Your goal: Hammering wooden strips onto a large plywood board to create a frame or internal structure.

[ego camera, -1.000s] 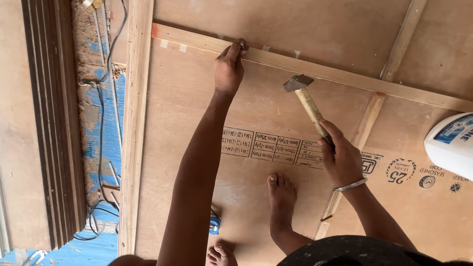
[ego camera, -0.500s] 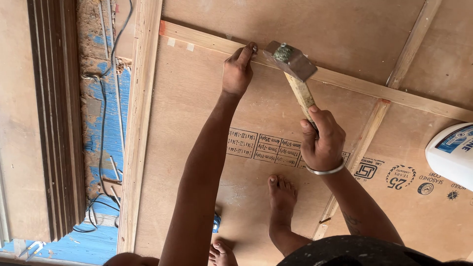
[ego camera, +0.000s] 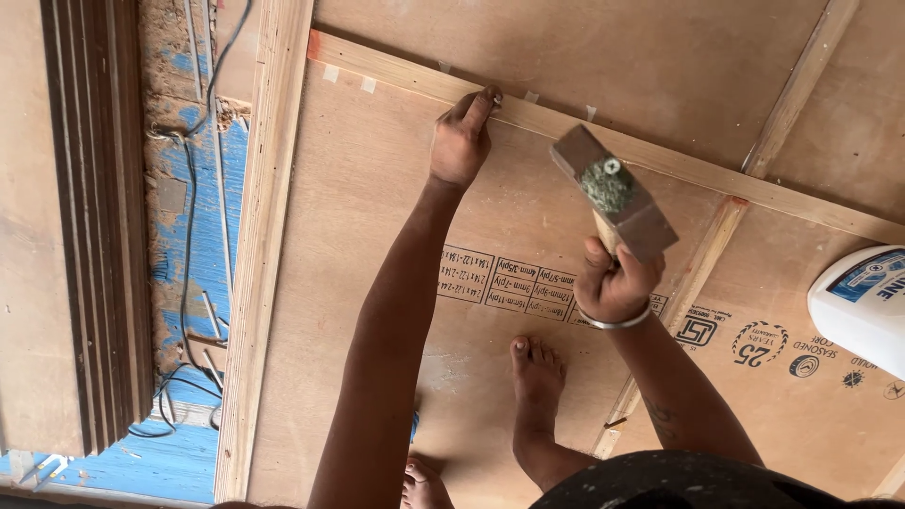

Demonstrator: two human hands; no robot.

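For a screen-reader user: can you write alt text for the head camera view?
Seen from above, a person's right hand lifts a hammer while the left hand pinches something too small to see on a wooden strip across a plywood sheet. A bare foot stands on the sheet.

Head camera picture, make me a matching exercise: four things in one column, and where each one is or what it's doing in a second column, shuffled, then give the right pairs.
Things:
1. left hand
2. right hand
3. hammer
4. white container

Places or states:
A. at the right edge of the view, on the plywood
B. fingers pinched at the wooden strip
C. raised, its head facing the camera
D. closed round the hammer's handle, metal bangle at the wrist

Pairs: 1-B, 2-D, 3-C, 4-A
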